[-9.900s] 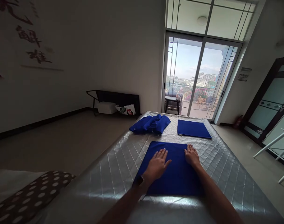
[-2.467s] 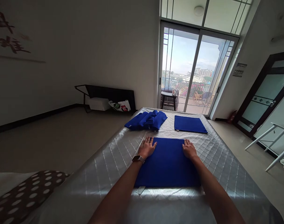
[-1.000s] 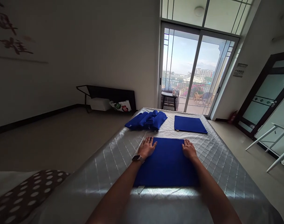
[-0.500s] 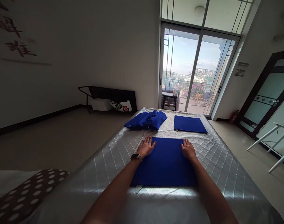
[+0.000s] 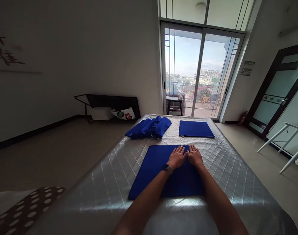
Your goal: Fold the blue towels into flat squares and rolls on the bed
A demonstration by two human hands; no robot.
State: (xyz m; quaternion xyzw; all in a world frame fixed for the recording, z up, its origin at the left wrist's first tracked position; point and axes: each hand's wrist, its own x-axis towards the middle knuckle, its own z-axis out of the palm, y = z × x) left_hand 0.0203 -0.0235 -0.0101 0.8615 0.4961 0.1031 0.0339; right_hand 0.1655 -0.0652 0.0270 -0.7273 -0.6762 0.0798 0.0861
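Observation:
A blue cloth [image 5: 151,168] lies spread flat on the silver quilted mattress [image 5: 107,182] in front of me. My left hand [image 5: 177,157] rests palm down on its far right part, fingers stretched out, a dark watch on the wrist. My right hand [image 5: 194,155] lies flat right beside it at the cloth's far right corner, fingers out too. The two hands nearly touch. Neither holds anything. Farther along the mattress lie a folded blue cloth [image 5: 195,129] and a loose heap of blue cloths [image 5: 149,127].
A spotted brown pillow [image 5: 22,210] lies at the near left. Against the far wall leans a dark frame [image 5: 110,102] with a white box and a bag. Glass sliding doors [image 5: 195,71] open onto a balcony. White furniture legs [image 5: 283,143] stand at the right.
My left hand has slid right across the cloth from its far left corner to beside my right hand. The right hand has stayed at the far right corner.

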